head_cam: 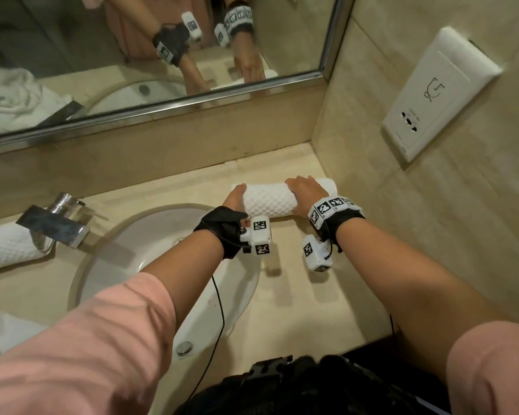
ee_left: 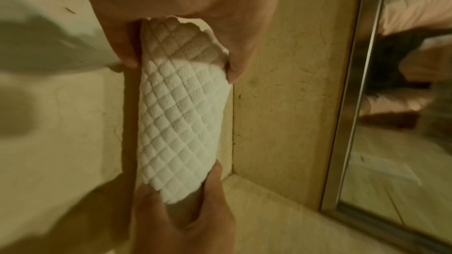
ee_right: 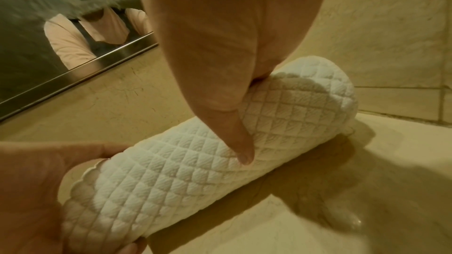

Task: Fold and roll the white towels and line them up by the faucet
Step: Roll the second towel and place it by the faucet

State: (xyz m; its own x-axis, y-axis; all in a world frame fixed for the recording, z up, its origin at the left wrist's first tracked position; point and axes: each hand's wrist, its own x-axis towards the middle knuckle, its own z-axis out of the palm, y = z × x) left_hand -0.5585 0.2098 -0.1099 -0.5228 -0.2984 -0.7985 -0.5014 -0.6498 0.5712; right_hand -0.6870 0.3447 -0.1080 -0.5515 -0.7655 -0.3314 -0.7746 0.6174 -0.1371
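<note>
A rolled white quilted towel [head_cam: 270,200] lies on the beige counter [head_cam: 297,295] in the back right corner, to the right of the sink. My left hand [head_cam: 237,195] grips its left end, thumb on one side and fingers on the other [ee_left: 181,69]. My right hand [head_cam: 303,187] curls over its right part, with the thumb [ee_right: 240,148] pressed on the near side. A second rolled towel [head_cam: 6,248] lies left of the chrome faucet [head_cam: 54,224]. A loose white towel [head_cam: 0,330] sits at the counter's near left.
The white sink basin [head_cam: 108,259] lies between faucet and counter front, with a drain [head_cam: 184,348] near me. The mirror [head_cam: 132,55] runs along the back wall. On the right wall is a white socket plate [head_cam: 438,94]. The towel's right end lies close to that wall.
</note>
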